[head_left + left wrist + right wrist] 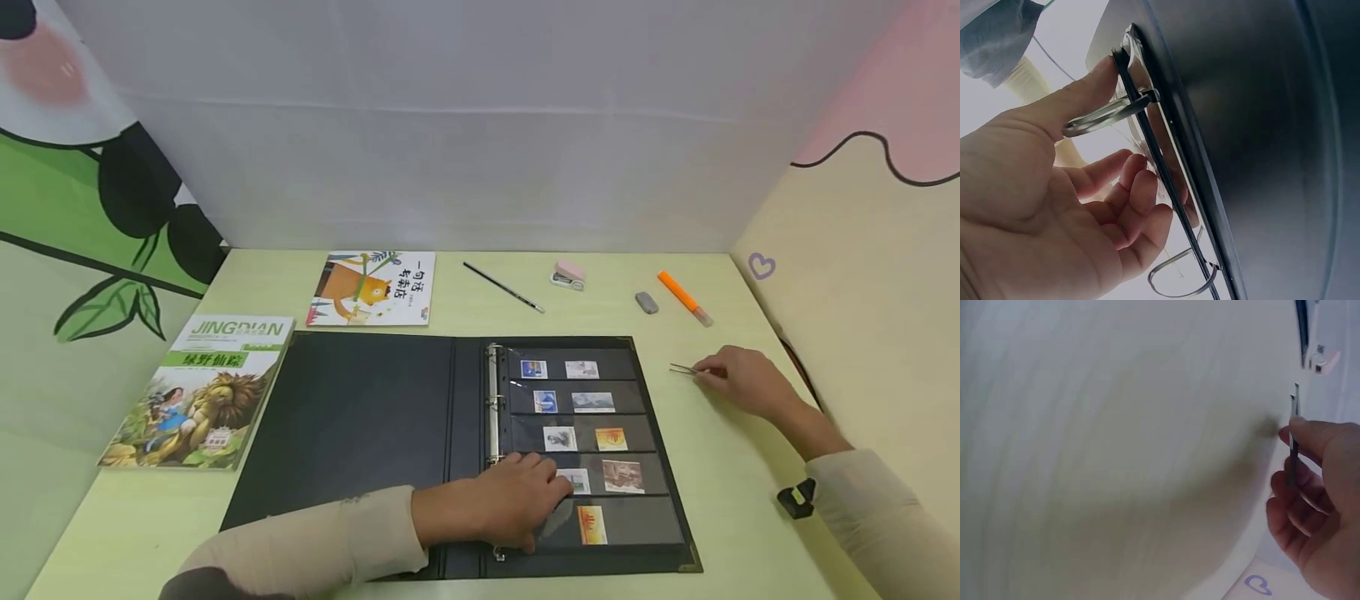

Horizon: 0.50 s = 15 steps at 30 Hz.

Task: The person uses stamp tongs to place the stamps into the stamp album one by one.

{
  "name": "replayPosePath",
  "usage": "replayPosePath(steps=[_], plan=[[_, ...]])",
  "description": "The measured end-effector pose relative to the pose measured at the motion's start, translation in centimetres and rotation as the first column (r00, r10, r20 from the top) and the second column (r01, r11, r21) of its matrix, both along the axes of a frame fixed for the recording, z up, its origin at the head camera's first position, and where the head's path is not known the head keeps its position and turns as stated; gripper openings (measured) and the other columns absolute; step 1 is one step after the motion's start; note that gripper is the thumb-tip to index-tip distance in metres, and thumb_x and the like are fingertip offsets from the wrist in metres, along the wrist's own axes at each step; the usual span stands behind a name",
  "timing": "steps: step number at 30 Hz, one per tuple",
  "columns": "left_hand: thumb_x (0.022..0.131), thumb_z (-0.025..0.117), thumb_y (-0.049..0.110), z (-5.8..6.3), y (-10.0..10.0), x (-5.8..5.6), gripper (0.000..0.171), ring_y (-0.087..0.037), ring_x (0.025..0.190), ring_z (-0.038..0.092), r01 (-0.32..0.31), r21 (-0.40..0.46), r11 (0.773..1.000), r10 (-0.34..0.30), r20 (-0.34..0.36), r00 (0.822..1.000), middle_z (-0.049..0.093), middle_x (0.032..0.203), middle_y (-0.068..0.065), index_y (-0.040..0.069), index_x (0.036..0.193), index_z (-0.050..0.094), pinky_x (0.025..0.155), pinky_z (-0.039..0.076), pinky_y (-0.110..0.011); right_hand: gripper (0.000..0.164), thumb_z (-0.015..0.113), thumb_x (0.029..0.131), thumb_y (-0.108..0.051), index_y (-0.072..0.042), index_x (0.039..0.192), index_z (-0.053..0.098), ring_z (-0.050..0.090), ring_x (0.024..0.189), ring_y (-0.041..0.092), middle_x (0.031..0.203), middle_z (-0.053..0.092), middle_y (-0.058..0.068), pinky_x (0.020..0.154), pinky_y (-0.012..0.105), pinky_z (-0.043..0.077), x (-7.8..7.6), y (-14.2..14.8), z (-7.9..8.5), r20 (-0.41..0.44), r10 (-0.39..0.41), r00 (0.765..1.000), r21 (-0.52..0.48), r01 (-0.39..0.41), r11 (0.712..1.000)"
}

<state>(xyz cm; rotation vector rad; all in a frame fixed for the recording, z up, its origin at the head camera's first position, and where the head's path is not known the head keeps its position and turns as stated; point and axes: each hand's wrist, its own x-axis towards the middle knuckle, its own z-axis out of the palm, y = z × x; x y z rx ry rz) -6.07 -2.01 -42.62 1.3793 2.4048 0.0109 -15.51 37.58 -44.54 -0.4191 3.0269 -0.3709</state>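
A black ring-binder stamp album (360, 417) lies spread on the table, with a dark pocket page (645, 521) on its right side. Several stamps, among them an orange one (592, 525), sit behind the clear strips. My left hand (517, 504) rests on the page's lower left, beside the metal rings. In the left wrist view, the left thumb (1094, 84) touches the page edge by a ring (1107, 115), and the other fingers bend loosely. To the right of the album, my right hand (738, 382) pinches metal tweezers (1293, 450) between thumb and fingers, their tips apart.
Two books lie to the left and behind: one with a lion (195, 396), one with an orange animal (371, 287). Along the back are a pencil (504, 287), a pink stapler (568, 273), a grey eraser (646, 302) and an orange marker (682, 296). Walls enclose the table.
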Motion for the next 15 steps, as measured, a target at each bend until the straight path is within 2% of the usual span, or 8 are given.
replayPosePath(steps=[3, 8, 10, 12, 15], plan=[[0.066, 0.085, 0.045, 0.0, 0.1, 0.0, 0.084, -0.007, 0.099, 0.048, 0.017, -0.003, 1.000, -0.017, 0.007, 1.000, 0.053, 0.114, 0.009, 0.033, 0.137, 0.042, 0.080, 0.041, -0.025, 0.022, 0.068, 0.087, -0.020, -0.008, 0.105, 0.074, 0.053, 0.071, 0.013, 0.086, 0.068, 0.006, 0.061, 0.029, 0.040, -0.2, 0.7, -0.3, -0.016, -0.018, 1.000, 0.026, 0.019, 0.999], [0.068, 0.083, 0.048, 0.1, 0.3, 0.0, 0.082, -0.006, 0.093, 0.044, 0.061, -0.024, 0.998, -0.062, -0.019, 0.998, 0.049, 0.109, 0.010, 0.044, 0.138, 0.040, 0.076, 0.038, -0.024, 0.031, 0.067, 0.088, -0.019, -0.004, 0.115, 0.069, 0.050, 0.066, 0.010, 0.081, 0.068, 0.002, 0.058, 0.026, 0.039, -0.5, 1.4, -0.5, 0.022, -0.015, 1.000, 0.038, 0.014, 0.999], [0.068, 0.082, 0.049, 0.2, 0.2, -0.1, 0.079, -0.005, 0.094, 0.044, 0.080, -0.027, 0.996, -0.081, -0.027, 0.996, 0.048, 0.110, 0.010, 0.043, 0.137, 0.043, 0.077, 0.039, -0.023, 0.034, 0.067, 0.088, -0.020, -0.004, 0.118, 0.067, 0.052, 0.067, 0.008, 0.080, 0.068, 0.000, 0.058, 0.025, 0.040, -0.6, 1.5, -0.4, 0.031, -0.002, 1.000, 0.044, 0.001, 0.999], [0.070, 0.081, 0.049, 0.5, 0.0, -0.4, 0.075, -0.006, 0.094, 0.044, 0.084, -0.020, 0.996, -0.085, -0.003, 0.996, 0.048, 0.110, 0.009, 0.041, 0.136, 0.046, 0.077, 0.039, -0.024, 0.035, 0.067, 0.088, -0.019, -0.004, 0.120, 0.066, 0.054, 0.068, 0.008, 0.080, 0.067, -0.001, 0.058, 0.026, 0.041, -0.6, 1.4, -0.3, 0.029, 0.010, 1.000, 0.048, -0.011, 0.999], [0.075, 0.077, 0.049, 1.2, -0.8, -1.5, 0.068, -0.007, 0.097, 0.046, 0.066, 0.015, 0.998, -0.066, 0.015, 0.998, 0.050, 0.115, 0.007, 0.036, 0.135, 0.048, 0.080, 0.041, -0.024, 0.037, 0.067, 0.088, -0.020, -0.003, 0.121, 0.065, 0.057, 0.070, 0.011, 0.082, 0.067, 0.001, 0.058, 0.027, 0.042, -0.6, 1.2, 0.3, -0.004, 0.018, 1.000, 0.040, -0.018, 0.999]])
